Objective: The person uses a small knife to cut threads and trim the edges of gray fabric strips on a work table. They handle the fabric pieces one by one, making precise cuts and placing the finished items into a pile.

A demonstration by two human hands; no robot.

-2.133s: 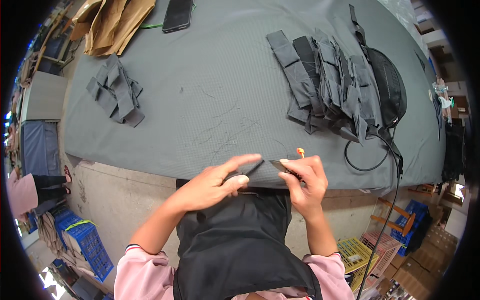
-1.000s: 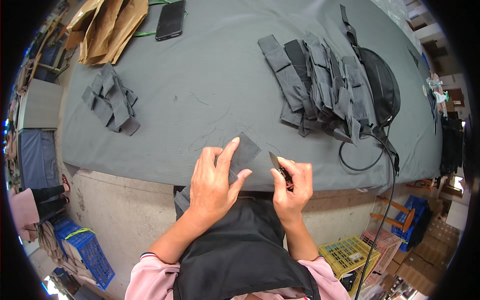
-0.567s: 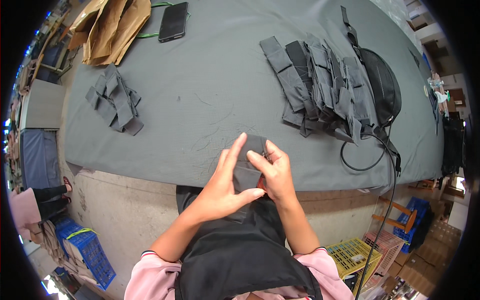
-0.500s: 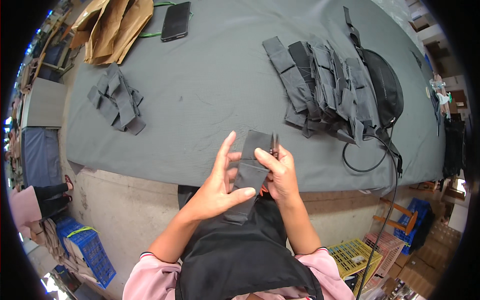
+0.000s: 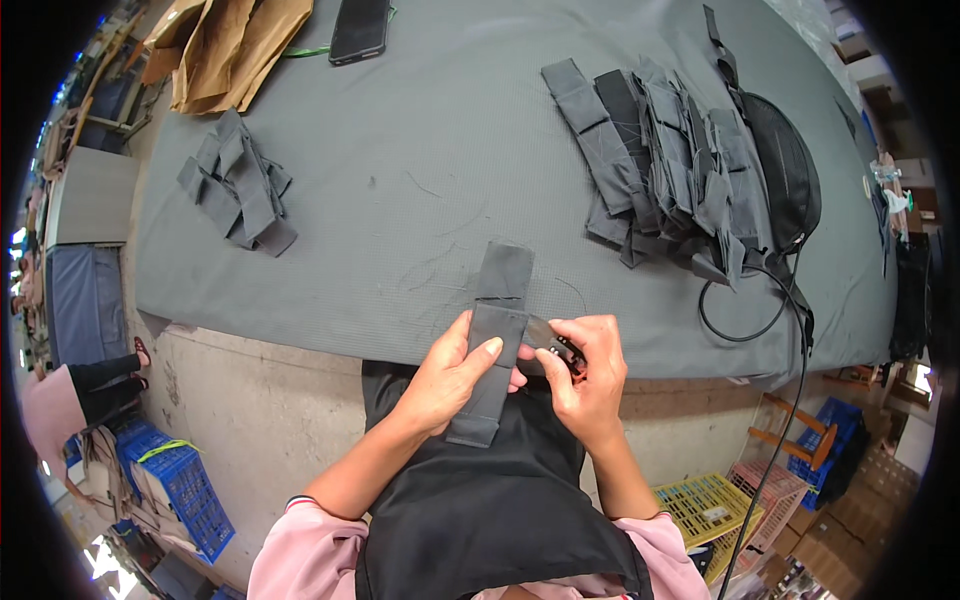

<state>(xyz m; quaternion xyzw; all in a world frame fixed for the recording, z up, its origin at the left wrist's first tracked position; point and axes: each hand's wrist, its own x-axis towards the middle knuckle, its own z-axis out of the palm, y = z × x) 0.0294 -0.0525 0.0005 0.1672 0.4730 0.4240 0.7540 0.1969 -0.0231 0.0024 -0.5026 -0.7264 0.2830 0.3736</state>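
Observation:
My left hand grips a grey fabric strip, thumb on top and fingertips showing at its right edge. The strip has stitched cross folds; its lower end hangs over my black apron. At its right edge, my right hand is closed round small dark thread snips, with a bit of orange near the palm. The blades point at the strip; whether they touch it I cannot tell.
On the grey-covered table lie a pile of similar strips at right and a smaller pile at left. A black pouch, cable, phone and brown paper bag surround them. Loose threads dot the cover.
My left hand has closed on the strip, thumb now across it. My right hand has let go of the strip, moved to the right, and turned the snips' blades toward the strip's edge.

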